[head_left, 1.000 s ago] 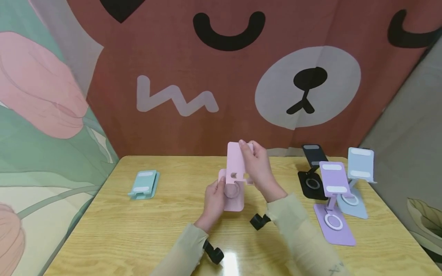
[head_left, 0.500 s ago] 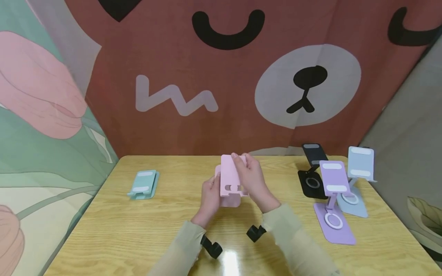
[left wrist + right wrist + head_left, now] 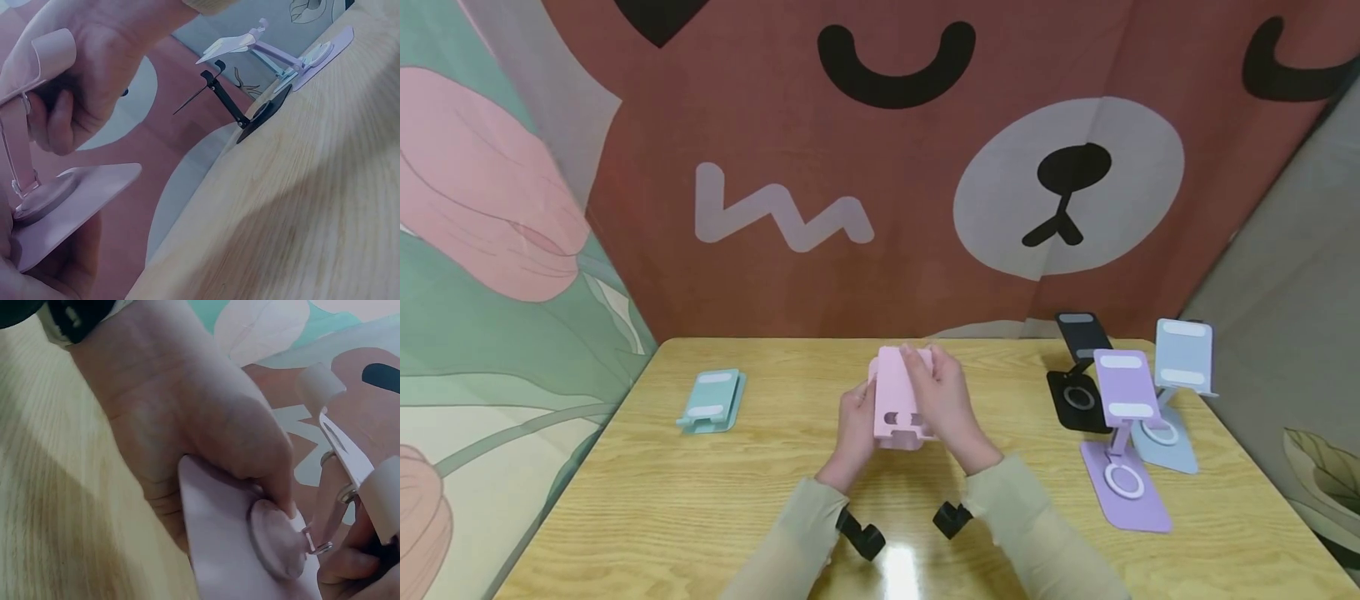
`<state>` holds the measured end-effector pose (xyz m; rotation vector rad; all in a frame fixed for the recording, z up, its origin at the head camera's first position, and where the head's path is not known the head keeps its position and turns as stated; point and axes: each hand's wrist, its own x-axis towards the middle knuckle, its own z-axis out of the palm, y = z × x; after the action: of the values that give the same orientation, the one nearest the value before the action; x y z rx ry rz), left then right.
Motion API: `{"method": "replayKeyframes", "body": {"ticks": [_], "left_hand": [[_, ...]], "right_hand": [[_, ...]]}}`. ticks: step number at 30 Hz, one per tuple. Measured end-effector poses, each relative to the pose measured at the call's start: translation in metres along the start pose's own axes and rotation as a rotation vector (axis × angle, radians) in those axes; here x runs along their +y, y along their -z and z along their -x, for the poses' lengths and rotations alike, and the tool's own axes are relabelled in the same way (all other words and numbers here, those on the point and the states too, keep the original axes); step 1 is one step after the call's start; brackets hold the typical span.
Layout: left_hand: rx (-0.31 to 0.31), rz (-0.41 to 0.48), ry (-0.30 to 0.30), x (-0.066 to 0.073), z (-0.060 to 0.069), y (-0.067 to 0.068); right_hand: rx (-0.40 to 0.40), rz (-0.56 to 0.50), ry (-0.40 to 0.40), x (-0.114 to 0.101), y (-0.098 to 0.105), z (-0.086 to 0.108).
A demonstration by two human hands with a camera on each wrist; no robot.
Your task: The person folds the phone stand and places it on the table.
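Observation:
Both hands hold a pink folding phone stand [image 3: 897,387] above the middle of the table. My left hand [image 3: 854,429] grips its base plate [image 3: 219,537] at the left side, thumb near the round disc [image 3: 278,540]. With thumb on the front and fingers behind, my right hand [image 3: 951,404] grips the upper plate. In the left wrist view, the hinged arm [image 3: 17,147] stands between the base and the upper plate, which are apart. From the head, the upper plate covers most of the base.
A folded teal phone stand [image 3: 711,402] lies at the table's left. Unfolded black [image 3: 1078,400], purple [image 3: 1126,467] and light blue [image 3: 1183,358] stands are grouped at the right. A patterned cloth [image 3: 775,283] hangs behind the wooden table [image 3: 647,500].
The upper plate of the pink stand has come down over the base, with my right hand moving down and slightly left. My left hand has shifted slightly left. The other stands have stayed put.

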<state>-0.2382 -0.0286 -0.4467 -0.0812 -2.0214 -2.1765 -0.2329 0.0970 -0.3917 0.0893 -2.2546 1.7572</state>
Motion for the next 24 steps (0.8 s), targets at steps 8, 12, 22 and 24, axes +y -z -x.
{"method": "replayKeyframes", "body": {"ticks": [8,12,22,24], "left_hand": [[0.008,0.04,0.025,0.001,0.0,-0.002],[-0.015,0.052,0.022,0.002,-0.001,0.0],[-0.029,-0.072,0.09,0.011,-0.005,0.007],[-0.041,-0.102,0.094,0.014,-0.005,0.008]], "right_hand": [[0.032,0.001,0.019,0.007,-0.005,0.004],[0.046,-0.018,0.018,0.01,-0.008,0.005],[0.091,-0.038,0.008,0.013,-0.008,0.005],[0.099,-0.019,0.009,0.012,-0.007,0.003]]}}
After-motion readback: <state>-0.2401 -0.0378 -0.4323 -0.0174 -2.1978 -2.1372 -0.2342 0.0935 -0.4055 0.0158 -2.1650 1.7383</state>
